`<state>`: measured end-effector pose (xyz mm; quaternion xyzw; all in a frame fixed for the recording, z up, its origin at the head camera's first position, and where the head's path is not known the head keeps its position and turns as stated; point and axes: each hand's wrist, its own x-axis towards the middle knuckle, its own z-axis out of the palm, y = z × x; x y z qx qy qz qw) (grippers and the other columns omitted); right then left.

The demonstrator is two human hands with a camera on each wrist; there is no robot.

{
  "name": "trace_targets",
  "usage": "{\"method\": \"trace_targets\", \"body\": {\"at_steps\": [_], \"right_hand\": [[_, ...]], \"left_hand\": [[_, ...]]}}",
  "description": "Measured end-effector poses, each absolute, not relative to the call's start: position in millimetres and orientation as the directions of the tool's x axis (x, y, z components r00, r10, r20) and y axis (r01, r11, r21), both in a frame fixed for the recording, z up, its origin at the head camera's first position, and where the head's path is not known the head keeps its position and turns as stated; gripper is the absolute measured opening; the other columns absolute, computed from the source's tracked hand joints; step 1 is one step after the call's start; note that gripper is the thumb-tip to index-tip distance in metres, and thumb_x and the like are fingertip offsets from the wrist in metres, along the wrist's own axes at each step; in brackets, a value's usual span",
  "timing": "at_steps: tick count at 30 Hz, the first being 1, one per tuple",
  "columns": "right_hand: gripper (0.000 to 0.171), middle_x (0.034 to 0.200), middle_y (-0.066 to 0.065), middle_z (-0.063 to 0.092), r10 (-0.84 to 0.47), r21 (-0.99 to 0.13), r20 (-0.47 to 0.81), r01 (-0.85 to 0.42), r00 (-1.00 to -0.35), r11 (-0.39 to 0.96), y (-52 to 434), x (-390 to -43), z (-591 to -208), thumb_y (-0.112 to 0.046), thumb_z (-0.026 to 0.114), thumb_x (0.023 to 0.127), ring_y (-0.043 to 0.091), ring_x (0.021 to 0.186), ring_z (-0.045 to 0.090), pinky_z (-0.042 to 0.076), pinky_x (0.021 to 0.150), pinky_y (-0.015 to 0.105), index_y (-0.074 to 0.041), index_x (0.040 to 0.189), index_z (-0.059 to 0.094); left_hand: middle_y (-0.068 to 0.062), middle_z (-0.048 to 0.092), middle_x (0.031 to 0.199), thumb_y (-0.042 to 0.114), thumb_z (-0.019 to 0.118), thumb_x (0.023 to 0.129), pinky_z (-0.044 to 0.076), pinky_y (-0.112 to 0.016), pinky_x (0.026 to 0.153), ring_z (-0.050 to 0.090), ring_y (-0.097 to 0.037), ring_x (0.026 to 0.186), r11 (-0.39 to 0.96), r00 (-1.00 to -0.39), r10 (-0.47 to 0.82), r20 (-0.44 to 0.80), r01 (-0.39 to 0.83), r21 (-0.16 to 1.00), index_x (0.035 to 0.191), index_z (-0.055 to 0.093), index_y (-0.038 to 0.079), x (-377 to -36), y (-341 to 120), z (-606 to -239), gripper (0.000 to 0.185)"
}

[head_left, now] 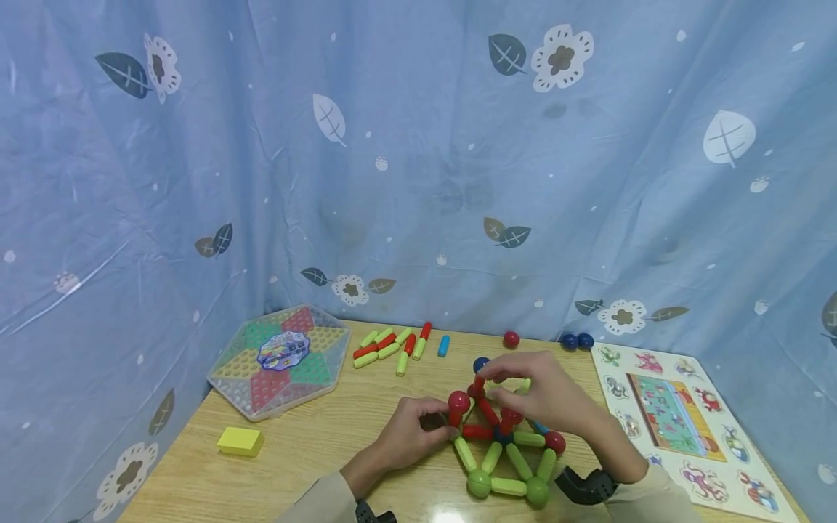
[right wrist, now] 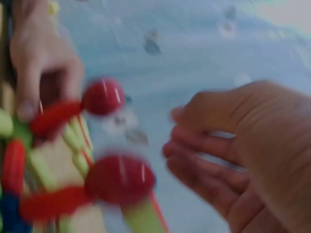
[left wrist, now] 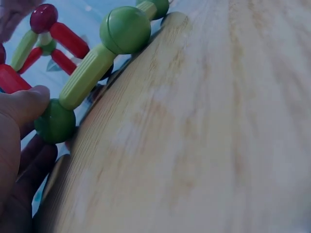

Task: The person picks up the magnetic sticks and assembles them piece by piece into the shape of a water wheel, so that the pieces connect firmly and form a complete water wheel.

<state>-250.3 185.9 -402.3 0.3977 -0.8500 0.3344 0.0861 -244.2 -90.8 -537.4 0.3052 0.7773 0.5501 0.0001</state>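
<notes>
A frame of magnetic rods and balls stands on the table, with green balls (head_left: 479,483) in front, a dark blue ball (head_left: 503,436) in the middle and red rods (head_left: 477,432) around it. At its left corner, my left hand (head_left: 412,432) pinches a green ball (left wrist: 56,121) between thumb and fingers. From that corner a red rod rises, topped by a red ball (head_left: 459,402). Over the frame's back hovers my right hand (head_left: 546,396), near a red rod under a blue ball (head_left: 481,365). The right wrist view shows its bent fingers apart from the red balls, holding nothing.
Loose yellow-green and red rods (head_left: 387,351) and a blue rod (head_left: 444,346) lie behind. A red ball (head_left: 511,339) and blue balls (head_left: 578,341) sit near the curtain. Around them are a hexagonal game board (head_left: 281,361), a yellow block (head_left: 240,442) and a picture puzzle (head_left: 693,428).
</notes>
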Motion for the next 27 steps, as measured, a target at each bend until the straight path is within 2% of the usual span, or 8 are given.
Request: {"method": "trace_targets", "body": {"at_steps": [3, 5, 9, 12, 15, 19, 23, 27], "right_hand": [[0.024, 0.109, 0.001, 0.084, -0.476, -0.540, 0.531, -0.713, -0.701, 0.447, 219, -250, -417, 0.001, 0.081, 0.096, 0.008, 0.097, 0.078, 0.065, 0.083, 0.028, -0.013, 0.115, 0.083], [0.021, 0.107, 0.003, 0.083, -0.372, -0.596, 0.547, -0.661, -0.750, 0.455, 241, -249, -430, 0.003, 0.078, 0.098, 0.006, 0.096, 0.077, 0.063, 0.082, 0.023, -0.012, 0.112, 0.083], [0.014, 0.108, 0.005, 0.083, -0.215, -0.765, 0.420, -0.471, -0.882, 0.439, 275, -245, -460, -0.005, 0.073, 0.105, 0.008, 0.095, 0.078, 0.062, 0.082, 0.021, -0.009, 0.115, 0.081], [0.017, 0.112, 0.010, 0.083, -0.181, -0.850, 0.304, -0.352, -0.935, 0.392, 288, -244, -486, -0.011, 0.071, 0.107, 0.010, 0.099, 0.078, 0.063, 0.083, 0.023, -0.003, 0.121, 0.079], [0.021, 0.115, 0.015, 0.082, -0.182, -0.899, 0.241, -0.290, -0.953, 0.328, 290, -243, -508, -0.009, 0.071, 0.107, 0.008, 0.102, 0.078, 0.064, 0.086, 0.024, 0.003, 0.124, 0.076], [0.021, 0.115, 0.013, 0.082, -0.188, -0.901, 0.226, -0.279, -0.956, 0.334, 286, -241, -522, -0.010, 0.071, 0.107, 0.004, 0.101, 0.077, 0.062, 0.086, 0.021, 0.002, 0.123, 0.076], [0.019, 0.114, 0.014, 0.081, -0.189, -0.888, 0.233, -0.288, -0.954, 0.358, 282, -239, -525, -0.010, 0.071, 0.107, 0.003, 0.101, 0.075, 0.061, 0.086, 0.019, -0.001, 0.121, 0.078], [0.017, 0.114, 0.016, 0.081, -0.192, -0.884, 0.238, -0.294, -0.952, 0.363, 281, -239, -525, -0.010, 0.072, 0.106, 0.003, 0.100, 0.075, 0.061, 0.085, 0.019, -0.002, 0.119, 0.079]], "left_hand": [[0.003, 0.083, 0.112, 0.014, 0.086, 0.095, 0.059, -0.025, 0.091, 0.073, -0.006, 0.100, 0.213, -0.815, 0.477, 0.330, 0.471, 0.856, 0.118, 0.084, 0.014, -243, -88, -537, 0.023], [0.003, 0.083, 0.112, 0.014, 0.087, 0.094, 0.060, -0.024, 0.091, 0.074, -0.006, 0.100, 0.210, -0.813, 0.486, 0.321, 0.465, 0.860, 0.118, 0.085, 0.014, -242, -87, -537, 0.025], [0.002, 0.083, 0.113, 0.014, 0.088, 0.093, 0.061, -0.025, 0.091, 0.076, -0.010, 0.100, 0.176, -0.805, 0.522, 0.281, 0.424, 0.888, 0.122, 0.084, 0.014, -242, -87, -534, 0.029], [-0.003, 0.083, 0.117, 0.013, 0.087, 0.094, 0.063, -0.027, 0.093, 0.078, -0.014, 0.103, 0.108, -0.796, 0.559, 0.235, 0.350, 0.930, 0.127, 0.082, 0.013, -245, -93, -531, 0.033], [-0.014, 0.081, 0.124, 0.009, 0.083, 0.097, 0.064, -0.029, 0.095, 0.079, -0.023, 0.111, 0.035, -0.798, 0.572, 0.189, 0.254, 0.966, 0.133, 0.077, 0.003, -253, -108, -525, 0.037], [-0.029, 0.073, 0.134, 0.006, 0.080, 0.100, 0.064, -0.033, 0.096, 0.077, -0.035, 0.122, -0.038, -0.811, 0.561, 0.165, 0.174, 0.984, 0.143, 0.063, -0.013, -274, -142, -517, 0.050], [-0.037, 0.066, 0.141, 0.007, 0.079, 0.101, 0.064, -0.033, 0.097, 0.075, -0.036, 0.125, -0.053, -0.819, 0.549, 0.167, 0.165, 0.985, 0.149, 0.055, -0.017, -295, -175, -513, 0.059], [-0.036, 0.067, 0.141, 0.006, 0.078, 0.101, 0.063, -0.033, 0.098, 0.070, -0.045, 0.129, 0.021, -0.842, 0.514, 0.165, 0.205, 0.979, 0.148, 0.057, -0.014, -311, -191, -506, 0.056]]}}
